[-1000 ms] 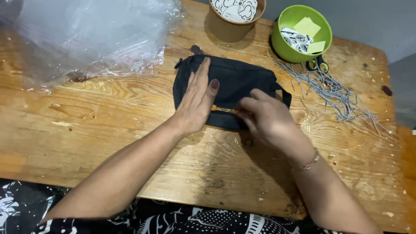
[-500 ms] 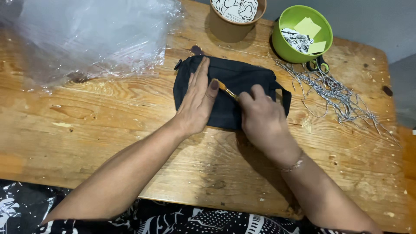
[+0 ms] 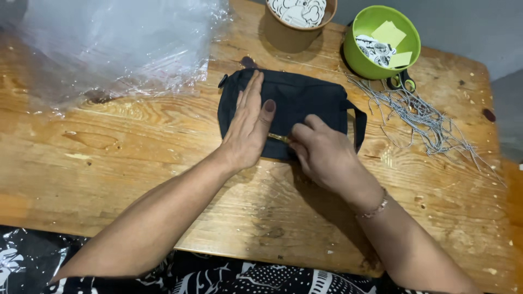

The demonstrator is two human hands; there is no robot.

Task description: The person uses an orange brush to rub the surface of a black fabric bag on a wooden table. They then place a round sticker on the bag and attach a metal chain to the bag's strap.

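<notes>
left hand (image 3: 248, 130) flat on pouch (image 3: 305, 100) | right hand (image 3: 321, 152) pinching gold piece (image 3: 278, 137) | green bowl (image 3: 359, 60): paper slips (image 3: 389, 34)

A: Our left hand (image 3: 248, 128) lies flat, palm down, fingers straight and together, thumb out. Forearm runs in from lower left.

B: Our right hand (image 3: 322, 152) is curled, fingertips pinched together beside the left thumb.

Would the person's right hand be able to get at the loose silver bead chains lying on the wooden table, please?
Probably yes: the silver bead chains lie on the right hand's side, with only bare wooden table between; the hand now pinches something small and gold.
</notes>
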